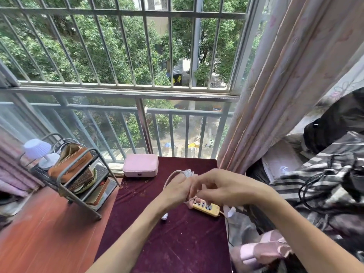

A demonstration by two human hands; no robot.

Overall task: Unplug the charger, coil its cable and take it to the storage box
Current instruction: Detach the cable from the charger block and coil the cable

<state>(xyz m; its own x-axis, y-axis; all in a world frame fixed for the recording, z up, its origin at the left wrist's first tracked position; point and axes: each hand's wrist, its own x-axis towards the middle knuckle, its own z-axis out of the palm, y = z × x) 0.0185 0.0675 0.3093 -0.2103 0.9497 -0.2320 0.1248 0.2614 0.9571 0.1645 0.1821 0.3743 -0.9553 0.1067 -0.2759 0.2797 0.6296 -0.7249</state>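
Observation:
Over the dark red cloth-covered table (177, 243), my left hand (178, 189) has the white charger cable (186, 173) wound in several loops around its fingers. A loose strand curves down from the loops on the left. My right hand (216, 188) pinches the cable close to the left hand. A small white plug (164, 216) hangs or lies just under my left wrist. A yellow power strip (206, 208) lies on the cloth beneath my hands. A pink closed box (140, 165) stands at the table's far edge.
A metal rack (78, 178) with a brown pouch, books and a small white lamp (38, 150) stands on the wooden desk at left. A pink curtain (275, 95) and heaped clothes with black cords (325, 184) lie at right. A barred window is ahead.

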